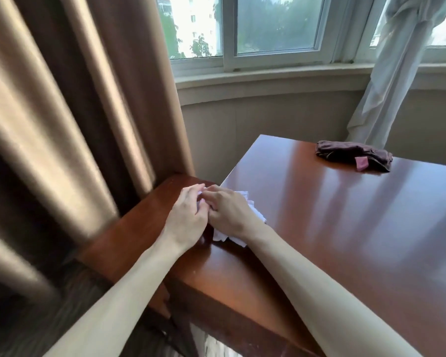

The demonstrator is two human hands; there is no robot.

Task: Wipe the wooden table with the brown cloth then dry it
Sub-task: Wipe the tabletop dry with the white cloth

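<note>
Two bare hands meet at the left edge of the glossy reddish-brown wooden bench (332, 228). The left hand (187, 215) and right hand (228, 211) each grip a crumpled white paper tissue (252, 203), fingers curled onto it, most of it hidden beneath them. One dark brown cloth (353, 155) with a pink tag lies bunched at the bench's far edge, upper right of the frame, well apart from the hands. Tan curtains (70, 112) fill the left; a white sheer curtain (397, 73) hangs before the window (276, 29).
</note>
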